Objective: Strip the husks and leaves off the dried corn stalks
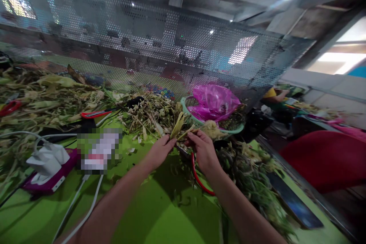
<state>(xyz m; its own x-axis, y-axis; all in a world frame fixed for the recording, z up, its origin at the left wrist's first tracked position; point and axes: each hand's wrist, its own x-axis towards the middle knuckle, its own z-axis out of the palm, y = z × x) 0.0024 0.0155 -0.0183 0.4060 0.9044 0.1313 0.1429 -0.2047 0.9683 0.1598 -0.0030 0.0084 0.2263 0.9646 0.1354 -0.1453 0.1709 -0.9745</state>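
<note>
My left hand (pixel 162 151) pinches a dried yellow-green plant stalk with long leaves (pixel 178 125) over the green table. Close beside it, my right hand (pixel 202 148) has its fingers closed on a thin part of the plant stalk (pixel 184 135). Under my right hand lies a pair of scissors with a red handle (pixel 199 181), partly covered by the hand and wrist. Just beyond the hands are a heap of dry plant scraps (pixel 154 110) and a pale fluffy clump (pixel 213 127).
A green basket (pixel 239 128) holds a pink plastic bag (pixel 214 101). Plants (pixel 251 183) and a dark phone (pixel 297 200) lie at right. Plugs fill a purple power strip (pixel 58 185) at left, its cables crossing the table. A perforated metal screen (pixel 137 42) stands behind; another person (pixel 273 95) sits right.
</note>
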